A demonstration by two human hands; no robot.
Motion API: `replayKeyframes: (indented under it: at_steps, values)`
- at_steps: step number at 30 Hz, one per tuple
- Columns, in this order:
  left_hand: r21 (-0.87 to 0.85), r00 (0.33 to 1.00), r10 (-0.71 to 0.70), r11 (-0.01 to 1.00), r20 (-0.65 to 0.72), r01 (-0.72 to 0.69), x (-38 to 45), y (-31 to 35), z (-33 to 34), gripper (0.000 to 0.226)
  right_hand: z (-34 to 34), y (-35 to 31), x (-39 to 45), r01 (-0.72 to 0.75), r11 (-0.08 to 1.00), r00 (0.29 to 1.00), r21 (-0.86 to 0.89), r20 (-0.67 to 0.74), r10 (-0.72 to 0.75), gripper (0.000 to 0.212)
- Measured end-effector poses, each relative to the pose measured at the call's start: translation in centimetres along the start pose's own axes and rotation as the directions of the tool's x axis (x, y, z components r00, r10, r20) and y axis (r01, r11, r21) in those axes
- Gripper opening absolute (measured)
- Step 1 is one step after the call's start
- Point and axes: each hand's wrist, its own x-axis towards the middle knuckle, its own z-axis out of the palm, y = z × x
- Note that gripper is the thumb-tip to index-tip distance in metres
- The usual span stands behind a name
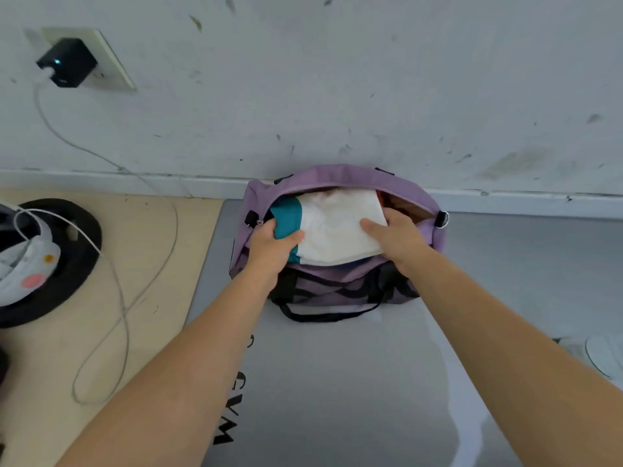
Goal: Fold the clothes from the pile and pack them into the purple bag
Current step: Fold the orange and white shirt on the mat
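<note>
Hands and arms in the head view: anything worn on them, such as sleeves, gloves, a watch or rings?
Nothing worn shows. Both forearms are bare from the lower frame edge to the wrists, with no sleeve or cuff in view. The left hand and right hand are ungloved, and no watch, bracelet or ring is visible on the parts that show. No markings or tape either.

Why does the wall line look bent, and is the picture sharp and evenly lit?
Head view: wide-angle lens bows the baseboard and stretches the forearms at the edges; light is soft and even, with a pale sheen on the grey mat; the left hand, right hand and folded garment in the purple bag look slightly soft.
</note>
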Motion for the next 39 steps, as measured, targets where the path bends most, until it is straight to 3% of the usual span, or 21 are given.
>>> replayKeyframes:
  at_steps: [2,4,6,8,9,11,16,19,20,21,23,25,28,30,33,39]
  values:
    - [0.128,0.998,0.061,0.990,0.001,-0.060,0.8,-0.7,0.1,0.027,0.0,0.3,1.0,0.094,0.978,0.995,-0.186,0.005,-0.095,0.031]
    - [0.446,0.986,0.166,0.880,0.031,-0.162,1.3,-1.4,-0.4,0.020,-0.5,0.7,1.3,0.161,0.867,0.985,-0.472,0.018,-0.173,0.030]
    - [0.719,0.964,0.244,0.652,0.103,-0.241,0.9,-1.8,-1.3,0.027,-1.2,1.1,0.8,0.165,0.639,0.978,-0.751,0.043,-0.202,0.038]
    - [0.890,0.940,0.302,0.368,0.160,-0.270,0.1,-1.6,-2.2,0.044,-2.0,1.2,-0.1,0.150,0.363,0.975,-0.920,0.076,-0.209,0.052]
    - [0.930,0.924,0.338,0.250,0.178,-0.271,-0.4,-1.2,-2.5,0.053,-2.5,1.2,-0.6,0.145,0.274,0.974,-0.951,0.088,-0.209,0.058]
    - [0.948,0.882,0.430,0.149,0.193,-0.280,-1.6,-0.1,-3.0,0.061,-3.3,0.9,-1.9,0.153,0.223,0.968,-0.963,0.101,-0.228,0.064]
    - [0.936,0.805,0.573,0.176,0.152,-0.303,-4.1,3.3,-4.1,0.051,-5.0,-0.3,-4.6,0.270,0.263,0.899,-0.926,0.144,-0.414,0.067]
    - [0.887,0.794,0.534,0.162,0.290,-0.433,-4.1,4.1,-4.0,0.055,-5.8,-1.1,-4.7,0.385,0.502,0.910,-0.774,0.227,-0.348,0.071]
    - [0.871,0.809,0.470,0.152,0.353,-0.468,-3.9,4.0,-3.9,0.059,-6.0,-1.1,-4.5,0.397,0.495,0.912,-0.773,0.271,-0.308,0.066]
    - [0.869,0.830,0.399,0.140,0.389,-0.474,-3.6,3.9,-3.8,0.062,-6.1,-1.0,-4.2,0.416,0.406,0.903,-0.814,0.318,-0.289,0.060]
    - [0.906,0.868,0.320,0.061,0.380,-0.419,-2.7,3.9,-4.1,0.067,-6.7,-0.7,-3.3,0.389,0.111,0.881,-0.914,0.335,-0.335,0.036]
    - [0.948,0.887,0.339,-0.049,0.313,-0.316,-2.0,3.9,-5.0,0.070,-7.4,-0.8,-3.2,0.235,-0.034,0.904,-0.971,0.232,-0.358,0.053]
    - [0.974,0.898,0.377,-0.088,0.226,-0.208,-2.4,4.1,-5.9,0.074,-7.6,-0.3,-3.8,0.153,-0.036,0.863,-0.988,0.152,-0.482,0.078]
    - [0.977,0.874,0.439,-0.057,0.209,-0.205,-3.9,4.8,-6.0,0.074,-7.7,-0.3,-5.1,0.151,-0.012,0.846,-0.988,0.135,-0.516,0.079]
    - [0.972,0.845,0.485,-0.047,0.224,-0.231,-7.1,6.3,-6.5,0.071,-8.4,-1.4,-8.6,0.137,0.081,0.881,-0.987,0.084,-0.466,0.076]
    - [0.965,0.775,0.582,-0.068,0.245,-0.254,-14.8,9.5,-5.4,0.068,-11.9,-3.5,-17.0,0.065,0.096,0.848,-0.993,0.004,-0.530,0.075]
